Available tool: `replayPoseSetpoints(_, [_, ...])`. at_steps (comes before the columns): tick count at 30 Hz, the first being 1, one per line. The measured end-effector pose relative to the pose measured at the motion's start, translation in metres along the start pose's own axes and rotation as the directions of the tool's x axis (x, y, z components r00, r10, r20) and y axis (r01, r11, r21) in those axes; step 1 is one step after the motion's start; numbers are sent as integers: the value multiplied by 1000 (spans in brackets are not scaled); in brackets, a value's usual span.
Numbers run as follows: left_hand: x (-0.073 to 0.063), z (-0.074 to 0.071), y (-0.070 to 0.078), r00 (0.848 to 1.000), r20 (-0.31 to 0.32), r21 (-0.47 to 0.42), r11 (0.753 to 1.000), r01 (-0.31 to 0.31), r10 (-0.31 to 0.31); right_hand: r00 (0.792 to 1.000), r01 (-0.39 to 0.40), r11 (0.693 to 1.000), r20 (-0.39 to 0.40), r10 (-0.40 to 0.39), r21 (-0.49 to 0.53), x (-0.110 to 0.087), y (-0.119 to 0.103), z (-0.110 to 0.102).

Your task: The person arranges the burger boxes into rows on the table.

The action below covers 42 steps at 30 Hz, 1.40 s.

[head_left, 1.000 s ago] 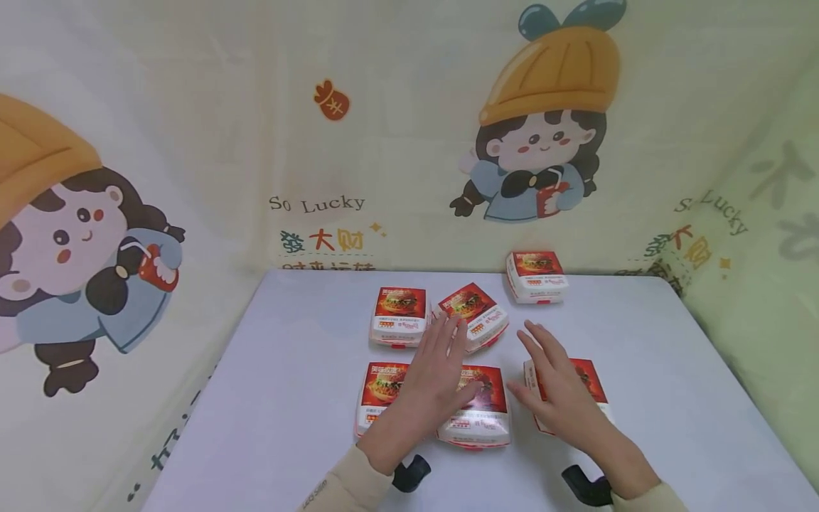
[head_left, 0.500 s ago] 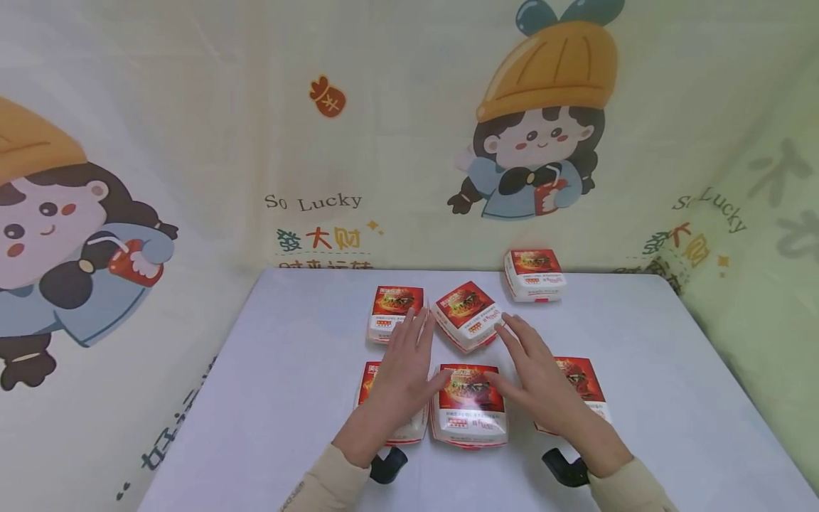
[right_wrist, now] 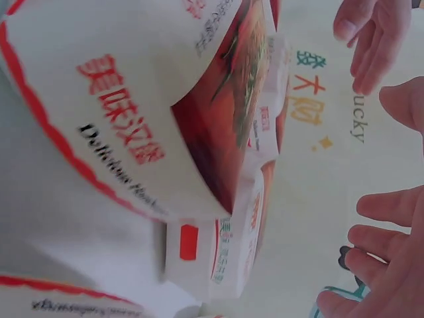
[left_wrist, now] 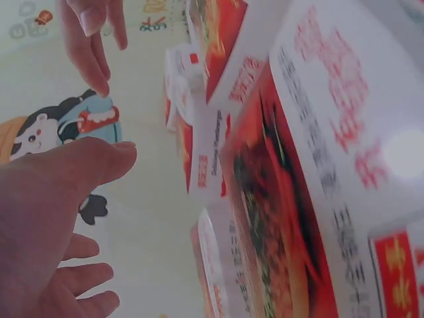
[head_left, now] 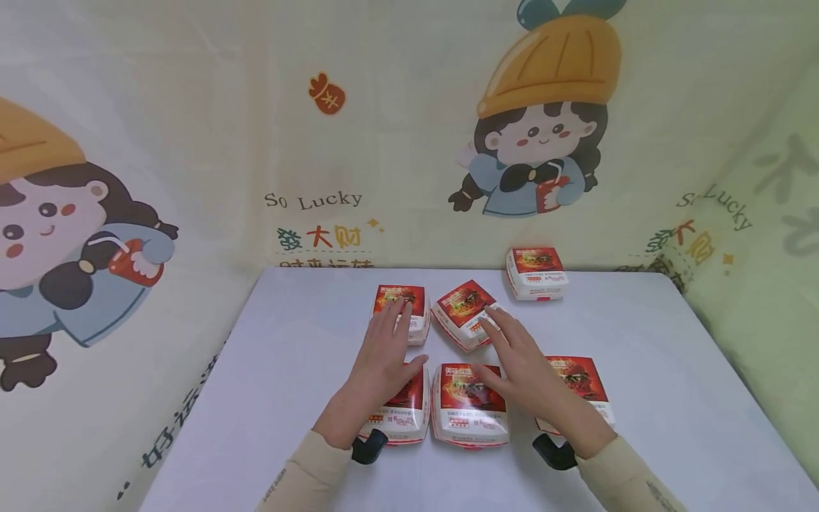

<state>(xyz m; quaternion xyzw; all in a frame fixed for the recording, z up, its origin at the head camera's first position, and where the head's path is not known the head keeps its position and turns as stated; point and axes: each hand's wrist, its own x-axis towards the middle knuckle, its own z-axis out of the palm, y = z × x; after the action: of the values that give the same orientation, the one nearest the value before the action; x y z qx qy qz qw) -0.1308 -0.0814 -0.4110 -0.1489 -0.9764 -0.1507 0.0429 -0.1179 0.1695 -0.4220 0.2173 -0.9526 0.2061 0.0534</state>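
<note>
My left hand [head_left: 382,355] hovers with fingers extended over the front-left burger box [head_left: 404,416], its fingertips overlapping the back-left burger box [head_left: 416,302]. My right hand [head_left: 521,366], fingers also spread, reaches between the front-middle burger box [head_left: 470,409] and the front-right one [head_left: 582,380]. Its fingertips overlap the lower right of the turned burger box [head_left: 463,306] in the back row. Both hands hold nothing. In the left wrist view the left thumb [left_wrist: 99,162] stands away from the boxes; the right wrist view shows the right fingers [right_wrist: 384,228] apart from the boxes too.
Another burger box [head_left: 536,277] sits alone at the far edge of the white table [head_left: 307,341]. Behind it hangs a cartoon-printed cloth [head_left: 409,142], which also runs along both sides. Black wrist mounts [head_left: 370,446] show below the hands.
Both hands have moved left: the left from the turned box to the back-left box, the right from the front-right box toward the turned one. The boxes stay in place.
</note>
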Motion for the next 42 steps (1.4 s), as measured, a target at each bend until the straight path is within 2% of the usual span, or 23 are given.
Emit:
replayPoseSetpoints(5, [3,-2,-15,999,27,-10,999,38,-38,999,42,999,10,-42,-1,10,-7,1])
replayPoseSetpoints(13, [12,-9,-30,993,80,-29,996,85,-82,998,55,998,38,-56,19,32,-19,3])
replayPoseSetpoints(17, [18,-10,-39,993,89,-58,995,76,-71,997,63,998,35,-64,23,45,-23,5])
replayPoseSetpoints(23, [27,-14,-58,992,116,-34,998,55,-51,992,116,993,50,-116,-3,63,-31,10])
replayPoseSetpoints(29, [38,-14,-69,982,186,-40,998,42,-34,985,175,984,15,-174,-46,81,-34,19])
replayPoseSetpoints(33, [46,-11,-74,974,226,-33,999,25,-17,984,176,982,45,-173,-67,94,-39,26])
replayPoseSetpoints(40, [58,-4,-83,964,264,-16,1000,18,-13,973,142,984,197,-119,-106,113,-47,36])
replayPoseSetpoints(42, [60,-3,-85,961,275,-10,1000,21,-17,969,156,982,212,-131,-107,118,-49,38])
